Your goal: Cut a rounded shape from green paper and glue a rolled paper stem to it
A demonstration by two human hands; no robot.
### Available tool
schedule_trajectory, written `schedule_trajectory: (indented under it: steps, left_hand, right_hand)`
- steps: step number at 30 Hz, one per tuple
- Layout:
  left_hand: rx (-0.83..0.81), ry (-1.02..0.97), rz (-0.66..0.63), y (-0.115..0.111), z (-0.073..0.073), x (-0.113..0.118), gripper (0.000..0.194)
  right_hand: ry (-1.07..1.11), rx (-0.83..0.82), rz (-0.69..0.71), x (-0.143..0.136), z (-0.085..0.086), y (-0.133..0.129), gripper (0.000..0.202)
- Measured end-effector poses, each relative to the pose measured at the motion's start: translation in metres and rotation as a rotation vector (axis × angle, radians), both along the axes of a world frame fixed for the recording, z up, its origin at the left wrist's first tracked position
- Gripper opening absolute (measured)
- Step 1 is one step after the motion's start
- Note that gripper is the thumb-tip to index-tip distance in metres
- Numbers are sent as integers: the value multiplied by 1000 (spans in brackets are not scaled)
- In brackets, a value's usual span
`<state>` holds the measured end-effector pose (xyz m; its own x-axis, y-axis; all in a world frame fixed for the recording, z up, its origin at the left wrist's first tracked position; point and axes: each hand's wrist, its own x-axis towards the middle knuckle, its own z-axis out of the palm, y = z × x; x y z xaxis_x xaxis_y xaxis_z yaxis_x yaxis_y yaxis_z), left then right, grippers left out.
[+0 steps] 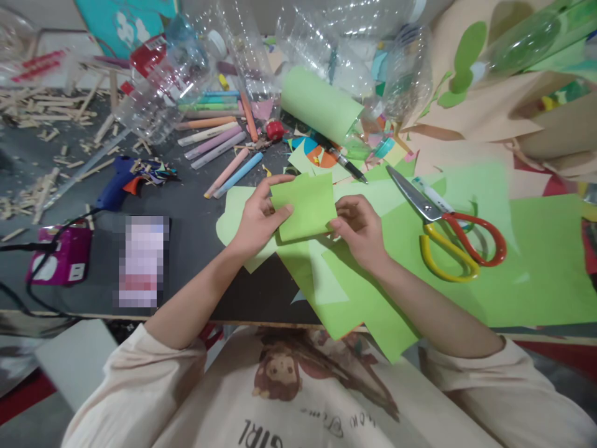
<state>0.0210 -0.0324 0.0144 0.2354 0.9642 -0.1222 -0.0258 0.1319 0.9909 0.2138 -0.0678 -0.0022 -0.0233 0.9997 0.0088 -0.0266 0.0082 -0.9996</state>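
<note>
A small piece of bright green paper (308, 208), apparently folded, is held up between both hands over the desk. My left hand (263, 214) grips its left side, thumb across the front and fingers behind. At the lower right corner, my right hand (359, 227) pinches the paper between thumb and curled fingers. Beneath the hands lie larger sheets of green paper (373, 298) and pale green scraps (329, 277). To the right of my right hand rest open scissors (431, 214) with one red and one yellow handle, on top of the green sheets.
Behind the hands are felt-tip pens (219, 146), a black pen (340, 158), a bottle wrapped in green paper (321, 106) and clear plastic bottles (345, 31). On the left lie a blue glue gun (116, 180) with its cord, a phone (142, 261), a magenta box (60, 255) and wooden sticks (46, 106).
</note>
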Motion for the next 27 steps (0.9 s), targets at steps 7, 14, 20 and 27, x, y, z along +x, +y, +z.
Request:
schedule_trajectory:
  steps: [7, 14, 20, 27]
  left_hand:
    - [-44, 69, -115, -3, -4, 1, 54]
    - [41, 160, -190, -3, -3, 1, 38]
    - [115, 231, -171, -3, -2, -1, 30]
    - [119, 225, -164, -5, -4, -1, 29]
  right_hand:
    - [15, -75, 20, 1, -1, 4, 53]
    - [-48, -84, 5, 0, 1, 5, 46]
    - [-29, -80, 14, 1, 4, 6, 44]
    - [0, -88, 9, 2, 3, 7, 43]
